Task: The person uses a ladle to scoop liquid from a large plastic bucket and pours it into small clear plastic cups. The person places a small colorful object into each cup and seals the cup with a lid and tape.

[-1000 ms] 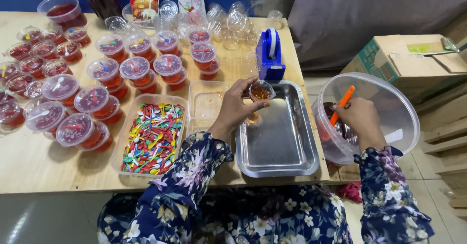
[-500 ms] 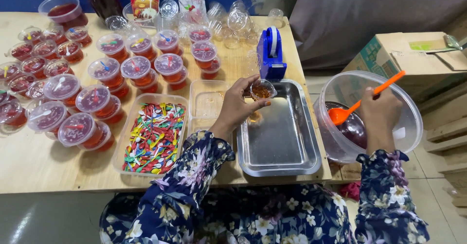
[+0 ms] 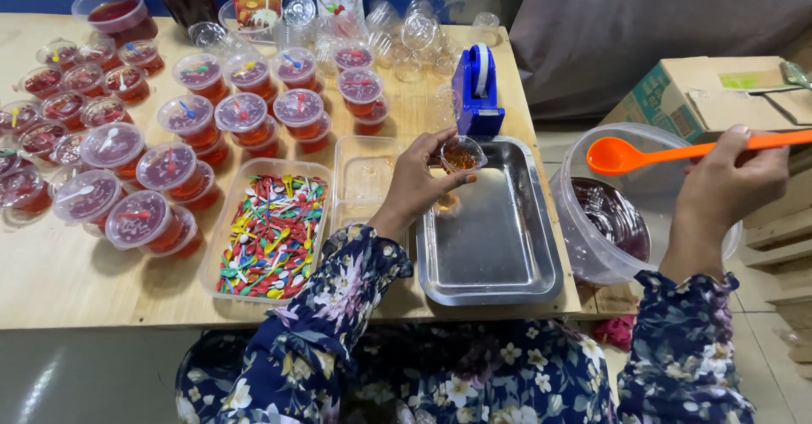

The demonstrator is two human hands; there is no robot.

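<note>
Small clear cup (image 3: 462,153) gripped in left hand (image 3: 420,183) above steel tray (image 3: 491,255), as before. Orange spoon (image 3: 677,149), clasped by right hand (image 3: 727,191), now lifted higher over clear tub (image 3: 592,246).

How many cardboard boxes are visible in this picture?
1. The cardboard box stands at the right, behind the clear bucket, beyond the right hand holding the orange ladle. Others may be out of frame.

spoon handle (image 3: 744,142): my right hand (image 3: 729,194) covers its middle; its end runs off the right edge
cup (image 3: 461,153): near side hidden behind my left hand's (image 3: 419,180) fingers
lidded cups left of the tray (image 3: 491,229): outermost cut by the edge
bowl (image 3: 609,221): right rim behind my wrist
</note>
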